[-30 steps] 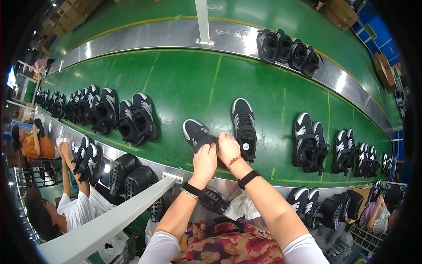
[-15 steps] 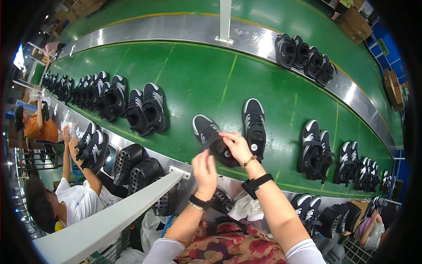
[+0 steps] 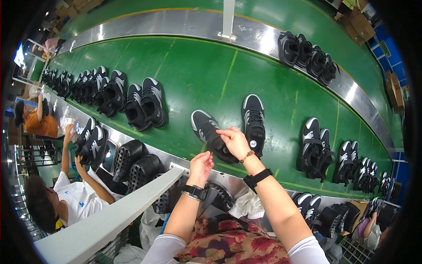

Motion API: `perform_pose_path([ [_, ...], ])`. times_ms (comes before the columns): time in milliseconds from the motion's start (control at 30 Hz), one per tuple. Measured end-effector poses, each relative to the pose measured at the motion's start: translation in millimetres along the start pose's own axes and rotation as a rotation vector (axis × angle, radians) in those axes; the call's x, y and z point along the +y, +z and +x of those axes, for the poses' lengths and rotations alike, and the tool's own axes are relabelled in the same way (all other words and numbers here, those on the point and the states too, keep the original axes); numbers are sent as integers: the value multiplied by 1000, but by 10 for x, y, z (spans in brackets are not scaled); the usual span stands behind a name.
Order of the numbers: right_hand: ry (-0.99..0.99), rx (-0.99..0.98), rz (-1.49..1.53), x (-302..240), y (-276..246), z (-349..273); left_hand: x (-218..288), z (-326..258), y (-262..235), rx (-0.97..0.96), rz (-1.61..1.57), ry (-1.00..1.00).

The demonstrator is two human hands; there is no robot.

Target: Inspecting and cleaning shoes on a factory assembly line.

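A black sneaker (image 3: 202, 123) with grey-silver trim lies tilted on the green belt (image 3: 193, 75) in front of me. My right hand (image 3: 236, 143) has its thumb and fingers pinched on the upper part of this sneaker, over the strap area, and partly covers it. Close to the sneaker's near left side is my left hand (image 3: 201, 168), its fingertips pressed together; whatever they pinch is too small to make out. The matching sneaker (image 3: 253, 115), with a round white sticker inside its heel, stands just right of my right hand, untouched.
Pairs of sneakers line the belt at left (image 3: 146, 105) and right (image 3: 310, 145). More sneakers (image 3: 303, 52) sit on the far metal ledge. Black shoe lasts (image 3: 145, 171) and a slanted white post (image 3: 114, 211) stand near my left. A co-worker (image 3: 83, 198) handles sneakers there.
My left hand has turned, and its fingers have come from loosely raised into a pinch beside the sneaker. My right hand stays on the sneaker. The co-worker's nearer hand has lowered along a shoe.
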State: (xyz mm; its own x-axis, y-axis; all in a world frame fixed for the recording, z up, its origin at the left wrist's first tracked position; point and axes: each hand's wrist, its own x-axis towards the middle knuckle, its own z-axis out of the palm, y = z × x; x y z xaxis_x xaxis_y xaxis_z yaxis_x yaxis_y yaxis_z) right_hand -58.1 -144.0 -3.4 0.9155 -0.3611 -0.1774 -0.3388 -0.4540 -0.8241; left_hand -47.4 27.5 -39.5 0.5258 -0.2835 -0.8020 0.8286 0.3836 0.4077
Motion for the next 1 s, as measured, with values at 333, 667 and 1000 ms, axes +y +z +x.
perform_pose_path([
  [333, -61, 311, -48, -21, 144, -147, 11, 109, 206, 137, 507, 355],
  [667, 187, 442, -565, -88, -1318, -2920, 357, 613, 110, 145, 1278, 1126],
  [1000, 846, 350, -541, 757, -1409, -4316, -301, -126, 1146, -231, 1948, 1506],
])
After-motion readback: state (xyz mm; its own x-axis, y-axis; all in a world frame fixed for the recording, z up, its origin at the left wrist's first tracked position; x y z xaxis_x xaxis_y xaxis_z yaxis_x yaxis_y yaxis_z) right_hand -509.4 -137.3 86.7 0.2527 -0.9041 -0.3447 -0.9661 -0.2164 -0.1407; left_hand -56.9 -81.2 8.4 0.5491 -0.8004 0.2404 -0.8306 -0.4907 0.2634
